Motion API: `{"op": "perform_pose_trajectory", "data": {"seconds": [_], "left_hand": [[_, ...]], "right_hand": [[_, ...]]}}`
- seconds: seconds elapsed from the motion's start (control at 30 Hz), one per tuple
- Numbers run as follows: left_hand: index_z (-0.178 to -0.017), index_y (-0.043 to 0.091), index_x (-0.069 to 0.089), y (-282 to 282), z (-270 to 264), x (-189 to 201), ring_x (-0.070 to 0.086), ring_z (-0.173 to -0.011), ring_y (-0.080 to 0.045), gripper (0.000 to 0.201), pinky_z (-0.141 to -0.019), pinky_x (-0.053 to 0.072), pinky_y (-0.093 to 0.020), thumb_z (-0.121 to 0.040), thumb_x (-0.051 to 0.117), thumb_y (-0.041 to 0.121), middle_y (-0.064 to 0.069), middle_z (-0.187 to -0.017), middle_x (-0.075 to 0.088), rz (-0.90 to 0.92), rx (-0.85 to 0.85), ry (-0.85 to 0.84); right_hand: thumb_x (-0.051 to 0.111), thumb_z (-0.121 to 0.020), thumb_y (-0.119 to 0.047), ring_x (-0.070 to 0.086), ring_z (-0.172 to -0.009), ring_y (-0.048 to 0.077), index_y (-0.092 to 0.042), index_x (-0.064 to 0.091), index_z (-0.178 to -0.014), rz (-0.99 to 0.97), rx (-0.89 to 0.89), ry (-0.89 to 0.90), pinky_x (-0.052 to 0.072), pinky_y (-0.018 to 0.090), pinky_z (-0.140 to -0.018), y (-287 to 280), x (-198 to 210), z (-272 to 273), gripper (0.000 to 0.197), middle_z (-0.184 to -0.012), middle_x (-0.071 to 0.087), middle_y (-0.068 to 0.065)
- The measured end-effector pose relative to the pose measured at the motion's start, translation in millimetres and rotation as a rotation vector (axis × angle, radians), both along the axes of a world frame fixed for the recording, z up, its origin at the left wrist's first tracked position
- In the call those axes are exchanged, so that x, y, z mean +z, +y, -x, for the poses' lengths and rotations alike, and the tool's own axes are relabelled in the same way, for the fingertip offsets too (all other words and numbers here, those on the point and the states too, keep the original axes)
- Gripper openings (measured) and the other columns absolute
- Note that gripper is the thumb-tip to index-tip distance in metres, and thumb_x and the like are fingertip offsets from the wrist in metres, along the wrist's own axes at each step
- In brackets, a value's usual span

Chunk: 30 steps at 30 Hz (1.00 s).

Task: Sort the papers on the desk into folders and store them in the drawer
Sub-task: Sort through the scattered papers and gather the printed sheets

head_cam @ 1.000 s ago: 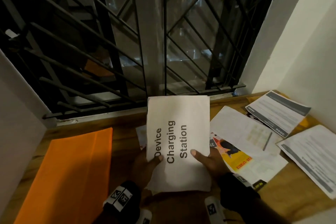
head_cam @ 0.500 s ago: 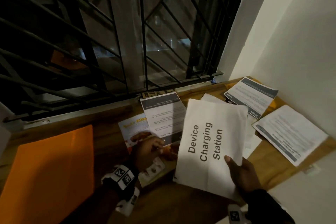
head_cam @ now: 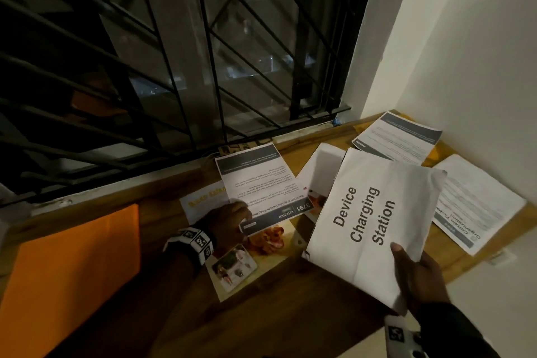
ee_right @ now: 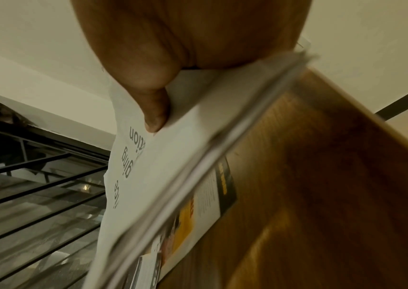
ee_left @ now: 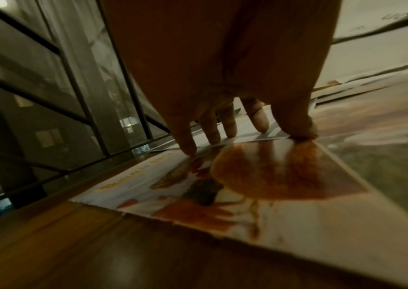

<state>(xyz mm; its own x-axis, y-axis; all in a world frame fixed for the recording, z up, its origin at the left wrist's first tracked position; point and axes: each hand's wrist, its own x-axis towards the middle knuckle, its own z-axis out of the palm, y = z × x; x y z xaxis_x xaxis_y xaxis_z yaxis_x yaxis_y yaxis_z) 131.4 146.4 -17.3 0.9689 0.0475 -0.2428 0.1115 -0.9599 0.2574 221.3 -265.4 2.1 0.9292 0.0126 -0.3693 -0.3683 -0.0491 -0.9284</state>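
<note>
Head view: the right hand (head_cam: 418, 279) grips the white "Device Charging Station" paper stack (head_cam: 369, 218) above the wooden tabletop (head_cam: 261, 314); left-wrist view: the left hand (ee_left: 222, 78) presses spread fingers (ee_left: 185, 140) onto a glossy food flyer (ee_left: 247, 185); right-wrist view: the thumb (ee_right: 156, 109) pinches the stack.

From my feed there's a dark window (head_cam: 255, 46) with a black metal grille (head_cam: 162, 73) running along the surface's far edge, and a plain white wall (head_cam: 476, 46) closing off the right edge.

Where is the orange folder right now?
In the head view, the flat orange folder lies on the wooden desk's left side, below the window grille, left of the left hand.
</note>
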Motion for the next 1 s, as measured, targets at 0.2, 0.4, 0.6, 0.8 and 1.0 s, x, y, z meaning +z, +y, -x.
{"op": "perform_pose_trajectory", "data": {"seconds": [0.2,0.4,0.6,0.8,1.0], "left_hand": [[-0.114,0.022,0.062,1.0,-8.0,5.5,0.051,-0.126,-0.018,0.028,-0.098,0.047,-0.037,-0.095,0.05,0.037,0.001,-0.136,0.051,-0.32,-0.294,-0.031],[-0.109,0.022,0.054,-40.2,1.9,30.6,0.061,-0.09,-0.013,0.03,-0.075,0.052,-0.03,-0.097,0.036,0.043,0.004,-0.13,0.052,-0.207,-0.224,-0.066],[-0.097,0.022,0.053,-131.2,-14.1,42.2,0.062,-0.082,-0.013,0.023,-0.075,0.055,-0.029,-0.1,0.04,0.041,0.003,-0.098,0.062,0.02,-0.077,-0.098],[-0.116,0.014,0.053,-143.1,-52.7,27.9,0.06,-0.108,-0.023,0.022,-0.092,0.051,-0.036,-0.102,0.045,0.03,-0.007,-0.121,0.059,0.081,-0.063,-0.068],[-0.144,0.019,0.033,-64.3,-95.6,31.5,0.042,-0.134,-0.03,0.086,-0.107,0.039,-0.049,-0.078,0.067,0.062,-0.008,-0.148,0.041,-0.197,0.208,0.113]], "right_hand": [[0.066,-0.092,-0.027,0.064,-0.1,0.033,-0.02,0.065,-0.1,-0.006,-0.019,0.004,0.05,0.054,-0.094,-6.2,2.6,-18.3,0.011,-0.11,0.07,0.005],[0.061,-0.095,-0.025,0.065,-0.092,0.026,-0.015,0.061,-0.109,-0.039,-0.022,-0.016,0.052,0.041,-0.076,-1.2,13.5,-34.8,0.017,-0.104,0.069,0.003],[0.061,-0.095,-0.029,0.063,-0.091,0.024,-0.017,0.059,-0.112,0.022,-0.034,-0.033,0.052,0.046,-0.086,-11.5,7.5,-44.4,0.021,-0.107,0.067,0.004],[0.063,-0.094,-0.028,0.063,-0.094,0.03,-0.011,0.062,-0.116,0.077,-0.064,-0.012,0.05,0.049,-0.09,-35.7,-2.6,-47.5,0.028,-0.109,0.067,0.008],[0.064,-0.094,-0.026,0.066,-0.091,0.029,-0.006,0.066,-0.11,0.094,-0.061,-0.024,0.051,0.045,-0.084,-49.0,-8.5,-47.5,0.026,-0.1,0.071,0.004]]}}
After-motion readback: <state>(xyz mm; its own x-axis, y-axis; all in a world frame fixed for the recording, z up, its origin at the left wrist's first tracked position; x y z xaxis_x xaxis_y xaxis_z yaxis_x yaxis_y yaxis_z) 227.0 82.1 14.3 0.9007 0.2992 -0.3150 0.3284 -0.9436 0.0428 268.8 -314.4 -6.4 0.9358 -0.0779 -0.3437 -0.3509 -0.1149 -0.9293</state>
